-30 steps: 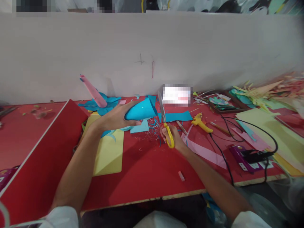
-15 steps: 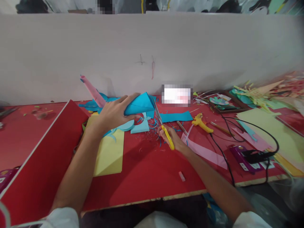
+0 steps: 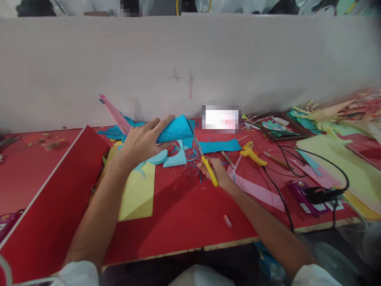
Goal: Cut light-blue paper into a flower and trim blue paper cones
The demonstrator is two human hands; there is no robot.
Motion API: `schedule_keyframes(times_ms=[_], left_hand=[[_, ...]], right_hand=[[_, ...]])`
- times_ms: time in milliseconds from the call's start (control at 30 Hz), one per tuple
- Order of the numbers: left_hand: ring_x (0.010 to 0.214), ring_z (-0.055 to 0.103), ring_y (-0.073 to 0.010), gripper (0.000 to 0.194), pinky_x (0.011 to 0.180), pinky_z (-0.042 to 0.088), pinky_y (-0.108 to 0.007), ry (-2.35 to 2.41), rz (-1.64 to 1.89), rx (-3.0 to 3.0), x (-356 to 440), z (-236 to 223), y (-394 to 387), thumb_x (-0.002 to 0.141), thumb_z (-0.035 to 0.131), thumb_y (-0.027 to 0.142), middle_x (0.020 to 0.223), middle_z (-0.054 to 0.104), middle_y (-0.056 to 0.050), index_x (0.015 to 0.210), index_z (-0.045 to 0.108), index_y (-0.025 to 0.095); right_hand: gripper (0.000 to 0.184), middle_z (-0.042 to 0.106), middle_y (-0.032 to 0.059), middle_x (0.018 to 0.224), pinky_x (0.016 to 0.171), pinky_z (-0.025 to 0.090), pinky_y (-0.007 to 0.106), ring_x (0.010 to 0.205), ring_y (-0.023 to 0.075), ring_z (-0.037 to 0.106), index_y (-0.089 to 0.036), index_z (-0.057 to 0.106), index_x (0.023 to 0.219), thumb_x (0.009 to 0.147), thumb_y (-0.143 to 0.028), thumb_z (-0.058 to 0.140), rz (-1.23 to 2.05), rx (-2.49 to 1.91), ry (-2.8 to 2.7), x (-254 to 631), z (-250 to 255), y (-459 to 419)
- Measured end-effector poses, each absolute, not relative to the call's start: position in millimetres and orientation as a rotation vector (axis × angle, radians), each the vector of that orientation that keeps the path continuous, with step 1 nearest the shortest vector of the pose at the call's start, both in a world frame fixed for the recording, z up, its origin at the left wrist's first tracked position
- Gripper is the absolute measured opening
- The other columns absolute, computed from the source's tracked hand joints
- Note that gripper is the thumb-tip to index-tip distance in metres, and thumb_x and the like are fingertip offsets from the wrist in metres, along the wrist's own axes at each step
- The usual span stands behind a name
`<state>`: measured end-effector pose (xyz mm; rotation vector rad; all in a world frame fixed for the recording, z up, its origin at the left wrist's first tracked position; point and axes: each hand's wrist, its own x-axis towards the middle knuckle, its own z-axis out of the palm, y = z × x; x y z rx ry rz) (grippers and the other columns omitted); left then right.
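Folded blue paper (image 3: 175,130) is gripped in my left hand (image 3: 144,139), its free end pointing right. My right hand (image 3: 216,171) holds scissors with yellow handles (image 3: 210,171). Their blades reach up to the right edge of the folded paper; whether they are parted there I cannot tell. Beneath the hands lie thin blue paper shreds (image 3: 193,159) and a light blue cut-out piece (image 3: 176,159). A flat blue strip (image 3: 220,146) rests just right of the blades. Behind my left hand stands a rolled pink paper cone (image 3: 114,114) among blue paper shapes.
On the right are a yellow glue gun (image 3: 253,154), a pink paper strip (image 3: 258,192), a purple box (image 3: 308,198) with black cables, and pale yellow sheets (image 3: 342,159). Yellow paper (image 3: 138,194) lies below my left hand. A red divider (image 3: 59,186) rises at left, a white wall (image 3: 190,51) behind.
The scissor blades look slightly closer together at the paper's edge. Both hands keep nearly the same place, and the whole view has shifted very slightly.
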<state>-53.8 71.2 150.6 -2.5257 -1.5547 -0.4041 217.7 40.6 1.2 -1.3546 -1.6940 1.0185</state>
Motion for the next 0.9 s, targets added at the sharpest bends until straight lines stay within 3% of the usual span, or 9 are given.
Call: schedule_keyframes(times_ms=[200,333,467,900], left_hand=[[0.114,0.071,-0.0357,0.081,0.088,0.054,-0.039,-1.565,-0.473,-2.539,-55.4,151.5,71.5,0.097,0.058,0.067,0.141,0.068,-0.014,0.168,0.035,0.034],[0.113,0.071,-0.0359,0.083,0.087,0.054,-0.039,-1.58,-0.48,-2.541,-54.9,152.4,70.8,0.096,0.059,0.069,0.14,0.068,-0.015,0.168,0.037,0.033],[0.114,0.072,-0.036,0.083,0.087,0.054,-0.039,-1.555,-0.449,-2.546,-55.0,152.1,70.4,0.097,0.057,0.07,0.141,0.068,-0.014,0.168,0.037,0.033],[0.121,0.071,-0.0368,0.083,0.096,0.056,-0.042,-1.49,-0.481,-2.676,-59.7,147.6,74.4,0.094,0.064,0.061,0.143,0.069,-0.014,0.167,0.038,0.031]], right_hand=[[0.058,0.05,-0.0016,0.058,0.047,0.031,0.028,0.053,0.0145,0.044,-0.024,0.052,0.074,0.085,-0.08,0.064,1.07,-1.31,-1.623,215.3,-1.7,38.5],[0.061,0.048,-0.0028,0.067,0.053,0.033,0.028,0.06,0.0143,0.042,-0.024,0.051,0.085,0.089,-0.085,0.053,1.085,-1.222,-1.634,212.6,-0.8,36.5],[0.062,0.046,-0.003,0.07,0.058,0.034,0.03,0.062,0.0138,0.039,-0.023,0.049,0.083,0.09,-0.085,0.052,1.046,-1.207,-1.694,213.3,2.2,37.6],[0.053,0.057,0.0028,0.07,0.061,0.038,0.033,0.066,0.0188,0.049,-0.024,0.052,0.076,0.088,-0.075,0.06,0.951,-1.269,-1.716,217.9,1.7,43.7]])
